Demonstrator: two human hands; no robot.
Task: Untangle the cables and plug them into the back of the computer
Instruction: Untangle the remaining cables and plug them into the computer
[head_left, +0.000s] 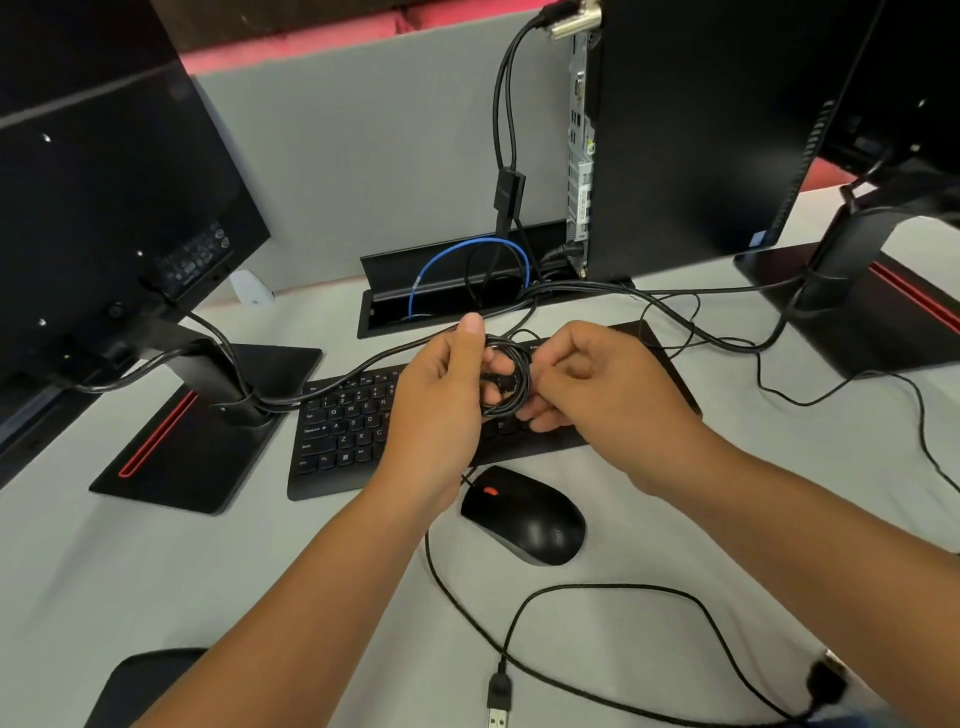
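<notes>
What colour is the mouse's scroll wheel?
Red-orange, on the black computer mouse lying in front of the black keyboard; seen in the head view.

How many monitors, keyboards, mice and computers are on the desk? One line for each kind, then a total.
Monitors: 2, left one, right one
Keyboards: 1
Mice: 1
Computers: 1
Total: 5

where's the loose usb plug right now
In the head view the USB plug lies on the table at the bottom edge, right of centre, below the mouse and between the person's forearms, unplugged, far from the computer.
</notes>
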